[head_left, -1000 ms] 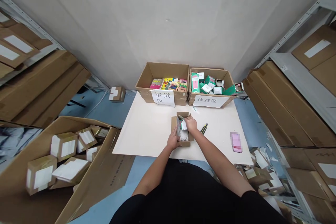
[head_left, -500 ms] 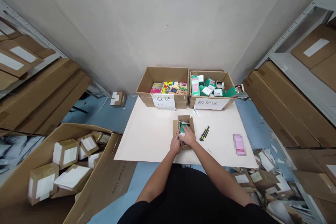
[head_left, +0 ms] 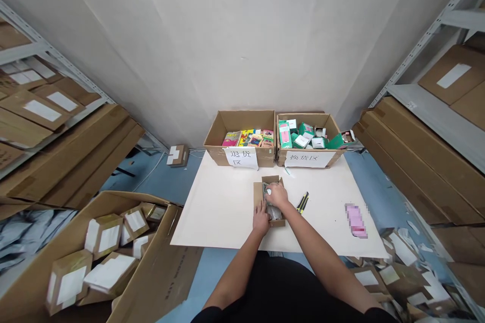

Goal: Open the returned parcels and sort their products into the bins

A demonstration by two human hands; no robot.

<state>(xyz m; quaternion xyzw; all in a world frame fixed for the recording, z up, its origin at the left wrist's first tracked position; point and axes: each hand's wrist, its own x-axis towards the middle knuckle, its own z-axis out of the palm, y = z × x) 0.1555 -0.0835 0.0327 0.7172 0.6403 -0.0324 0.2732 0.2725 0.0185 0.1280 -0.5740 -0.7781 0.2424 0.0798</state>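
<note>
A small open cardboard box [head_left: 258,193] stands on the white table in front of me, its flaps spread, with grey wrapping [head_left: 275,213] inside. My left hand [head_left: 261,219] grips the box's near left side, fingers bent over its edge. Reaching into the box from the right, my right hand [head_left: 278,195] has its fingers curled over a small whitish thing, mostly hidden by the hand. Just right of the box lies a yellow-and-black utility knife [head_left: 303,203].
Behind stand a carton of books [head_left: 212,155] and a carton of green-and-white boxes [head_left: 335,159], both with paper signs. A pink blurred item [head_left: 356,221] lies at the table's right. A large carton of parcels [head_left: 142,272] is at left; shelves [head_left: 435,111] flank both sides.
My right hand has gone from lying spread over a green-and-white box inside the carton to curled fingers near its far end. The green face no longer shows. The view has tilted up slightly.
</note>
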